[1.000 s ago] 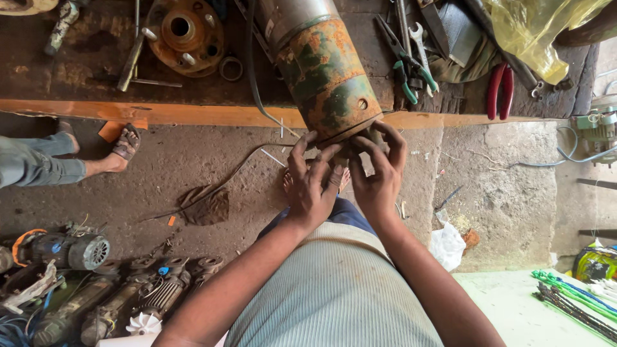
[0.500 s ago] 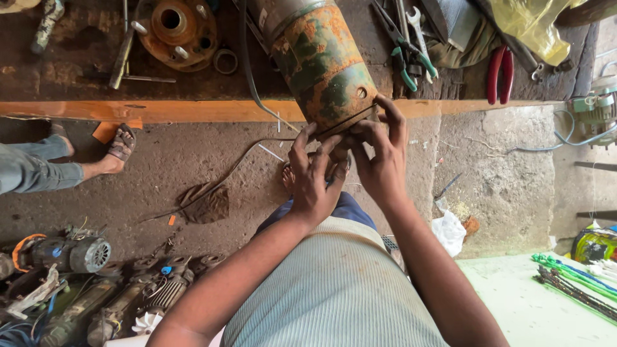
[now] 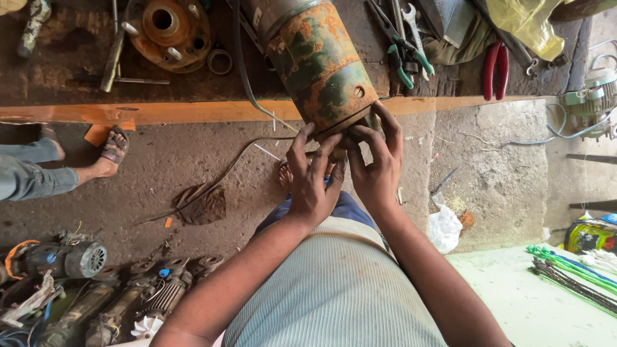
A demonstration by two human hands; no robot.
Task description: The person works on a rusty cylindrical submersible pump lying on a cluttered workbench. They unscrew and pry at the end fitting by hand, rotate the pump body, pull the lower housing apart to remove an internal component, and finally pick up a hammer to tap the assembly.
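Head view: the rusty green motor [image 3: 319, 64] lies on the surface [image 3: 193, 110], its end overhanging the edge. That end is gripped by both hands, left [image 3: 313, 183] and right [image 3: 375, 164], fingers spread around the rim. Pliers [image 3: 493, 67], spanners [image 3: 411, 19] and a flange [image 3: 168, 31] are scattered beside it. A sandalled foot [image 3: 114, 146] rests below.

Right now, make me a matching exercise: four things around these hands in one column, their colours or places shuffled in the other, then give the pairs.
1. motor casing
2. pliers
3. flange
4. plastic bag

a. white, on the floor right of the person
b. rusty green, overhanging the bench edge, both hands at its end
c. red handles, on the bench right of the casing
d. round, rust-orange, on the bench left of the casing

Pairs: 1-b, 2-c, 3-d, 4-a
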